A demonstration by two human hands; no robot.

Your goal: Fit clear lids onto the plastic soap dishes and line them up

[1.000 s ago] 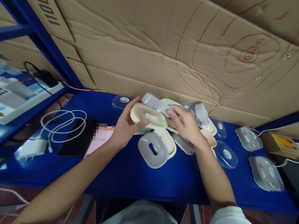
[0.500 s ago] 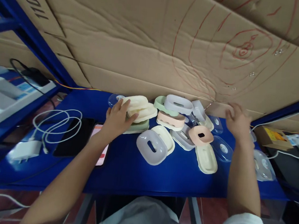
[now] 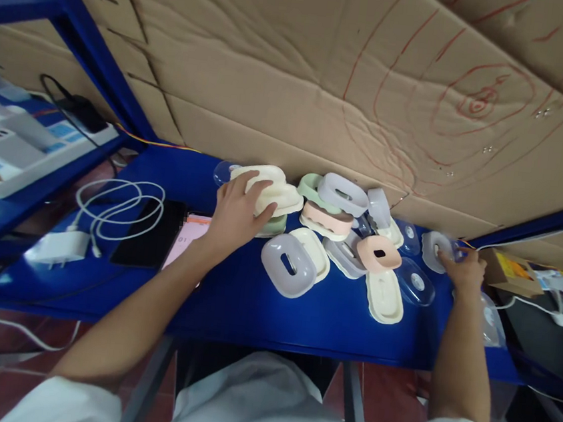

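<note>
My left hand (image 3: 238, 210) lies with fingers spread over a stack of cream, wavy-edged oval dishes (image 3: 282, 200), like soap dishes. Part of a green dish (image 3: 274, 226) shows beneath them. At the right of the bench, my right hand (image 3: 464, 270) is closed at the right edge of a pale grey oval dish (image 3: 432, 255), its thumb over the rim. Between the hands lie a grey slotted oval (image 3: 275, 271), a peach slotted oval (image 3: 390, 255), a cream dish (image 3: 386, 306) and a pile with a grey slotted tray (image 3: 331, 191) on top.
Clear plastic lids (image 3: 415, 283) lie near my right hand. Left of the pile are a phone (image 3: 185, 244), a black tablet-like slab (image 3: 139, 250) and a white charger (image 3: 61, 246) with coiled cable. A cardboard wall (image 3: 254, 87) stands behind; a small open box (image 3: 513, 279) is at right.
My right hand has moved down and to the right, and the pale grey dish now shows at its thumb. My left hand stays on the cream stack. The view has tilted slightly.
</note>
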